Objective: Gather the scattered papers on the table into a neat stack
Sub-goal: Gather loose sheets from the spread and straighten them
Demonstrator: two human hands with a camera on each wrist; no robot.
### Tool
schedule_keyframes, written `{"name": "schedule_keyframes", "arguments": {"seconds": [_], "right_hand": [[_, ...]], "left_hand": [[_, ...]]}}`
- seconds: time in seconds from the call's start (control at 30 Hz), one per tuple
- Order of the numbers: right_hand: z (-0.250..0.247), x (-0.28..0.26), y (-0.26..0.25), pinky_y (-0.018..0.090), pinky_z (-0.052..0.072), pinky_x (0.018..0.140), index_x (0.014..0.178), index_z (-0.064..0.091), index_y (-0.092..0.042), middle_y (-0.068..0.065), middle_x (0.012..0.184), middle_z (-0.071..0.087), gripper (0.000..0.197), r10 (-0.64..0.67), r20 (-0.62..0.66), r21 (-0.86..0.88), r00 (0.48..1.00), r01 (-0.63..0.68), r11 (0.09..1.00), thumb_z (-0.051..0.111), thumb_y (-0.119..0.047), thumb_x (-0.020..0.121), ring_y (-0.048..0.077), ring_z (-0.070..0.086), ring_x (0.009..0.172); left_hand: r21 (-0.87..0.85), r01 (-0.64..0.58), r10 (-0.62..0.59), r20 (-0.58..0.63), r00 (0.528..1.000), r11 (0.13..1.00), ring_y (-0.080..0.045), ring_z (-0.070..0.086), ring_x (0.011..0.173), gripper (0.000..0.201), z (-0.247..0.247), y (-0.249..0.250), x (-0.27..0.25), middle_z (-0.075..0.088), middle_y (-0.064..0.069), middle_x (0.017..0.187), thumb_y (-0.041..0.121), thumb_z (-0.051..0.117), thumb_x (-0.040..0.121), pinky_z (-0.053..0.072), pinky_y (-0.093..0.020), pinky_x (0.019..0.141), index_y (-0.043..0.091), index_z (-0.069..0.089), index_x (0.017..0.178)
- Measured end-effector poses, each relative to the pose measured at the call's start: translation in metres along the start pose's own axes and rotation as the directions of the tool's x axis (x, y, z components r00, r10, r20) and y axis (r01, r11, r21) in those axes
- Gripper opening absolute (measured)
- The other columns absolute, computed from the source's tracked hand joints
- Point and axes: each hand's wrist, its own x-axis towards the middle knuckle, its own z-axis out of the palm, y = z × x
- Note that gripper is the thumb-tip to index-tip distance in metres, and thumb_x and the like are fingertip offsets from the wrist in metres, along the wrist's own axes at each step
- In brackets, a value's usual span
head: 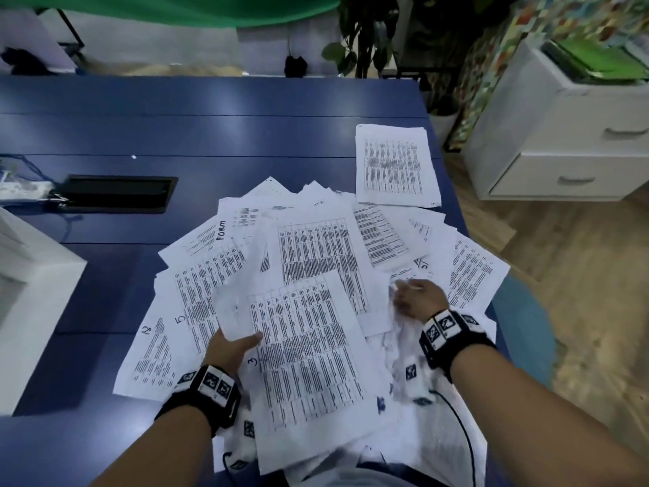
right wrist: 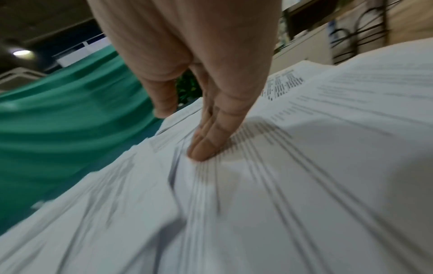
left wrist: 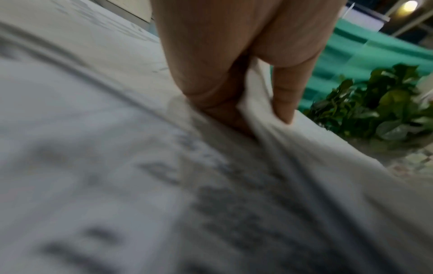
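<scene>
Printed paper sheets (head: 316, 261) lie fanned in a loose heap on the blue table (head: 210, 128), spilling over its near edge. A separate squared stack of papers (head: 395, 165) sits at the far right. My left hand (head: 242, 340) pinches the left edge of the top sheet (head: 302, 349), thumb on top; in the left wrist view the sheet (left wrist: 257, 118) is squeezed between the thumb and the fingers (left wrist: 206, 92). My right hand (head: 407, 293) rests on the right side of the heap. Its straight fingers (right wrist: 206, 146) press down on creased sheets (right wrist: 281, 185), with the thumb held apart.
A black cable hatch (head: 116, 193) is set into the table at the left, with cables (head: 21, 184) beside it. A white box (head: 31, 293) stands at the left edge. Beyond the table's right edge are a white drawer cabinet (head: 562, 135) and a plant (head: 365, 33).
</scene>
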Motion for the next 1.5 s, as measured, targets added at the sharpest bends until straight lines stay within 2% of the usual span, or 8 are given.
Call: {"name": "schedule_keyframes", "arguments": {"seconds": [0.3, 0.5, 0.67, 0.9, 1.07, 1.2, 1.37, 1.5], "right_hand": [[0.01, 0.041, -0.053, 0.048, 0.047, 0.1, 0.143, 0.036, -0.02, 0.012, 0.142, 0.046, 0.075, -0.006, -0.058, -0.349, 0.998, -0.015, 0.937, 0.071, -0.034, 0.078, 0.033, 0.053, 0.121], [0.028, 0.034, -0.072, 0.04, 0.048, 0.099, 0.115, 0.053, -0.03, 0.0, 0.13, 0.056, 0.068, -0.106, 0.15, -0.968, 0.983, 0.167, 0.188, 0.072, -0.031, 0.049, 0.029, 0.049, 0.125], [0.002, 0.045, -0.058, 0.04, 0.048, 0.1, 0.125, 0.048, -0.017, 0.004, 0.131, 0.051, 0.083, -0.153, 0.112, -0.993, 0.982, 0.114, 0.003, 0.075, -0.039, 0.049, 0.027, 0.045, 0.129], [-0.054, 0.025, -0.052, 0.031, 0.051, 0.095, 0.118, 0.057, -0.011, 0.005, 0.123, 0.061, 0.054, -0.21, -0.062, -0.997, 0.976, -0.051, 0.06, 0.075, -0.025, 0.068, 0.023, 0.058, 0.117], [-0.057, 0.038, -0.05, 0.038, 0.052, 0.083, 0.082, 0.058, -0.007, 0.015, 0.08, 0.062, 0.017, -0.318, -0.129, -0.761, 0.939, 0.112, 0.639, 0.058, -0.023, 0.09, 0.037, 0.064, 0.093], [-0.031, 0.007, -0.065, 0.032, 0.043, 0.074, 0.094, 0.062, 0.002, 0.017, 0.081, 0.063, 0.022, -0.582, -0.15, -0.486, 0.799, 0.453, 0.747, 0.057, -0.02, 0.092, 0.02, 0.057, 0.08], [-0.012, -0.055, -0.125, 0.028, 0.04, 0.068, 0.106, 0.054, 0.005, 0.019, 0.097, 0.067, 0.025, -0.889, -0.163, -0.436, 0.427, 0.777, 0.453, 0.047, -0.017, 0.097, 0.028, 0.062, 0.088], [-0.009, -0.103, -0.17, 0.015, 0.046, 0.082, 0.108, 0.05, -0.014, 0.005, 0.105, 0.064, 0.011, -0.918, -0.327, -0.219, 0.227, 0.926, 0.307, 0.044, -0.017, 0.099, 0.001, 0.058, 0.093]], "left_hand": [[0.034, 0.048, -0.049, 0.027, 0.998, 0.998, -0.034, 0.07, 0.088, 0.093, -0.009, -0.018, 0.02, 0.072, -0.017, 0.094, 0.037, 0.096, 0.027, 0.059, -0.046, 0.072, 0.0, 0.065, 0.106], [0.021, 0.019, -0.02, 0.053, 0.998, 1.0, -0.032, 0.069, 0.087, 0.048, -0.007, -0.005, 0.006, 0.072, -0.017, 0.092, 0.008, 0.09, 0.057, 0.056, -0.046, 0.082, 0.0, 0.066, 0.099], [-0.072, 0.0, 0.01, 0.14, 0.99, 0.997, -0.033, 0.068, 0.094, 0.047, -0.007, -0.002, 0.006, 0.071, -0.014, 0.099, 0.01, 0.088, 0.06, 0.053, -0.052, 0.088, 0.015, 0.064, 0.1], [-0.113, -0.036, 0.055, 0.171, 0.984, 0.993, -0.025, 0.068, 0.089, 0.046, -0.007, 0.003, -0.001, 0.07, -0.012, 0.103, -0.004, 0.074, 0.075, 0.056, -0.028, 0.065, 0.003, 0.056, 0.116], [-0.091, -0.038, 0.053, 0.164, 0.985, 0.995, -0.027, 0.065, 0.104, 0.052, -0.006, 0.006, -0.002, 0.066, -0.007, 0.113, 0.013, 0.077, 0.077, 0.056, -0.034, 0.076, 0.006, 0.054, 0.123], [-0.057, -0.023, 0.027, 0.058, 0.998, 0.998, -0.032, 0.037, 0.136, 0.088, -0.006, 0.006, 0.003, 0.04, -0.011, 0.148, 0.052, 0.067, 0.08, 0.029, -0.046, 0.114, 0.003, 0.034, 0.144], [-0.072, -0.001, 0.006, 0.06, 0.998, 0.997, -0.028, 0.058, 0.105, 0.038, -0.005, 0.007, -0.005, 0.06, -0.007, 0.113, 0.014, 0.067, 0.087, 0.044, -0.032, 0.088, 0.001, 0.054, 0.12], [-0.116, -0.049, 0.056, 0.063, 0.996, 0.992, -0.024, 0.052, 0.115, 0.052, -0.001, 0.014, -0.016, 0.055, -0.006, 0.118, 0.003, 0.066, 0.086, 0.04, -0.033, 0.094, -0.001, 0.044, 0.132]]}}
